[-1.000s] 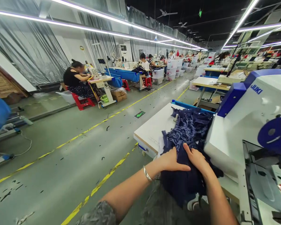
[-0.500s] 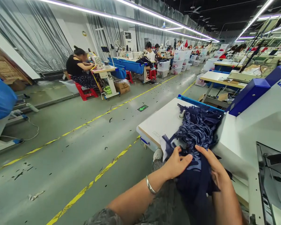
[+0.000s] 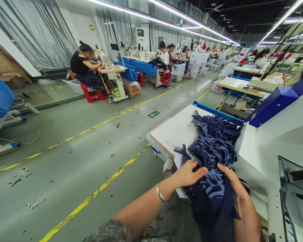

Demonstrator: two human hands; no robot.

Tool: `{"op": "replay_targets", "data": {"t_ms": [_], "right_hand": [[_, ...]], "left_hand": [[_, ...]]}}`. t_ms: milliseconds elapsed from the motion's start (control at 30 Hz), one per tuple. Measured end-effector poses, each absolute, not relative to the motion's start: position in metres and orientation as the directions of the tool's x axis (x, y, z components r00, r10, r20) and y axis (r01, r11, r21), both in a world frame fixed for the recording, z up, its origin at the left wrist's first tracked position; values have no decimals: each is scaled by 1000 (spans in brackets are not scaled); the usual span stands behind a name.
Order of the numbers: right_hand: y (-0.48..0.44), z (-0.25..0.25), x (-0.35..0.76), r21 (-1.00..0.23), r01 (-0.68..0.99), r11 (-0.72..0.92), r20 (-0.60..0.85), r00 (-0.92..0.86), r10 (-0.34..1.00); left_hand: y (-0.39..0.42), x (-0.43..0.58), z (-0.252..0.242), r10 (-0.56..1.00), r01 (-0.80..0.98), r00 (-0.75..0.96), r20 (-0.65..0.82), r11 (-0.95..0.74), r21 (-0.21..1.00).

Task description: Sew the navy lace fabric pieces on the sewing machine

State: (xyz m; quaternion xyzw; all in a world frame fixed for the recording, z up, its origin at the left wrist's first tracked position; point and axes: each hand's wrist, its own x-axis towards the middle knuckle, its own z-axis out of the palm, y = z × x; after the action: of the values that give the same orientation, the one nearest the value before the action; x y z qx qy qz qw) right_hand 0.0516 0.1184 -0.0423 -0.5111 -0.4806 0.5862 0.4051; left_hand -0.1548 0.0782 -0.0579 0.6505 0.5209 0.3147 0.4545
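Navy fabric with a pale blue pattern [image 3: 213, 185] hangs between my two hands over the near edge of the table. My left hand [image 3: 190, 173] grips its left side, thumb on top and most fingers hidden beneath. On the other side my right hand [image 3: 238, 193] holds the cloth, its thumb lying along the pattern and its other fingers partly covered. Just beyond, a bunched pile of the same navy cloth [image 3: 212, 143] rests on the white tabletop [image 3: 171, 129], and the held part appears to run into it.
A white sewing machine with a blue cover [image 3: 272, 104] stands close on my right. Beneath the table's left side is a clear plastic bin [image 3: 160, 153]. An aisle with yellow floor tape [image 3: 116, 176] runs along my left; a co-worker [image 3: 84, 72] sits at a machine across it.
The held cloth has been spread flatter and shows more of its pale pattern. My right hand has shifted slightly right and down, and the pile's near part looks more bunched.
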Motion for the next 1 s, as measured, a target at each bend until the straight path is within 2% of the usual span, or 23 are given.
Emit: {"op": "replay_targets", "data": {"t_ms": [67,133,267,400,500,633,767,867,1000], "right_hand": [[114,-50,48,-959,45,-281,-285,-169,944],[111,-57,42,-947,53,-317,-321,-195,927],[103,-74,34,-956,72,-286,-295,-258,920],[91,-91,37,-949,207,-236,-299,-367,881],[78,-95,41,-948,226,-223,-299,-399,867],[66,-91,44,-945,252,-209,-300,-410,861],[62,-88,47,-949,257,-182,-271,-373,888],[60,-85,49,-956,260,-139,-232,-372,899],[52,-76,48,-954,279,-112,-222,-402,888]], "left_hand": [[89,-158,-54,967,383,237,-91,-7,924],[92,-157,-47,938,345,331,-100,-22,938],[72,-148,-39,867,213,498,-5,-117,970],[45,-137,-52,870,200,492,17,-132,971],[33,-126,-70,871,171,485,77,-180,969],[24,-113,-81,884,135,463,69,-147,980],[10,-113,-82,928,97,371,-21,-17,995],[3,-122,-84,919,91,351,-177,155,984],[10,-138,-90,840,237,392,-374,301,924]]}}
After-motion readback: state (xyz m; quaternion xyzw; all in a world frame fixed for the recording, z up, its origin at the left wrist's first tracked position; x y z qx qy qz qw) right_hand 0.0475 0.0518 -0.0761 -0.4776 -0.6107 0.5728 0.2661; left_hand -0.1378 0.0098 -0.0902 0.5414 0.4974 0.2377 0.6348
